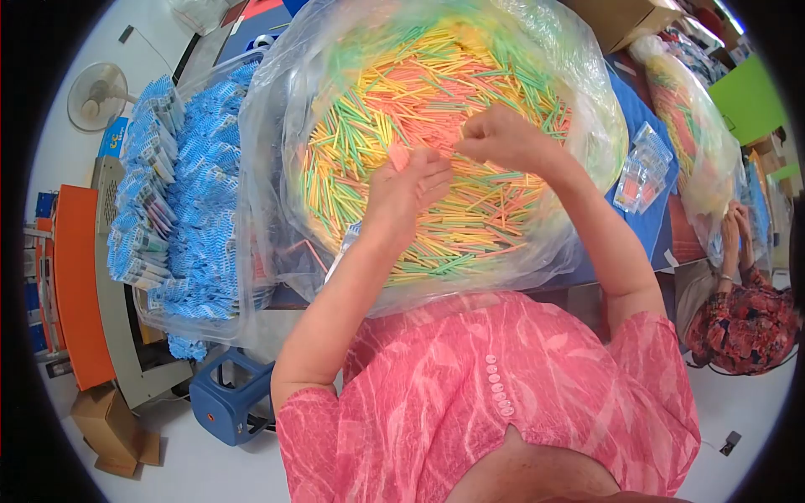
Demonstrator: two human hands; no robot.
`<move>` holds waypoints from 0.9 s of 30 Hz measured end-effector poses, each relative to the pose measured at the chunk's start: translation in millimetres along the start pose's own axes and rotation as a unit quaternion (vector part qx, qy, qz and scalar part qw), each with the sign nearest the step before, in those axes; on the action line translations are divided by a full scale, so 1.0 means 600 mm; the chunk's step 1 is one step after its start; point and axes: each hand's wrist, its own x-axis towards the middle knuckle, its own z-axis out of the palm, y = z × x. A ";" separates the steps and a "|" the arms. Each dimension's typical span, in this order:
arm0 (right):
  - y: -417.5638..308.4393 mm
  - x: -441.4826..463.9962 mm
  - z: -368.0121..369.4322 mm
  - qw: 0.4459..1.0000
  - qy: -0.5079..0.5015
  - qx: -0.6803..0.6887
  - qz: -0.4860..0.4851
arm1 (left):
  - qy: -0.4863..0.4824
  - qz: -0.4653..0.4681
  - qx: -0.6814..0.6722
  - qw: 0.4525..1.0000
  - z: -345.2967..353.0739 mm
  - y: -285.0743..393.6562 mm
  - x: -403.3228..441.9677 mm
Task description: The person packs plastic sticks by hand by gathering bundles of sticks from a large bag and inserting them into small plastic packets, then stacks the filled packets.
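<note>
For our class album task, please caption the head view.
Left hand holding pink sticks, right hand above a multicoloured heap in clear plastic.

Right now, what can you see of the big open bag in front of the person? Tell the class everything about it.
The bag is clear, thin plastic, crumpled and shiny along its folds. Its wide mouth gapes open, the loose edge bunched outward all around. Inside is a broad layer of thin sticks in pink, yellow and green. At its left are many blue-and-clear packets. The left hand and right hand are over the sticks; whatever supports its underside is hidden.
</note>
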 end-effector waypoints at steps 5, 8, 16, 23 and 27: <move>-0.044 -0.037 0.048 0.998 0.023 0.042 -0.046 | -0.075 0.009 -0.076 0.994 0.011 -0.025 0.010; -0.061 -0.044 0.045 0.994 0.064 -0.022 -0.081 | -0.062 0.004 -0.104 0.993 0.010 -0.020 0.002; -0.041 -0.040 0.057 0.954 0.231 -0.024 -0.188 | -0.076 -0.018 -0.157 0.985 0.014 -0.011 -0.016; -0.045 -0.052 0.024 0.962 0.043 0.106 -0.248 | -0.296 -0.064 -0.179 0.936 -0.033 -0.010 0.000; -0.055 -0.038 0.040 0.948 0.027 0.016 -0.317 | -0.193 -0.020 -0.185 0.963 0.001 -0.015 -0.015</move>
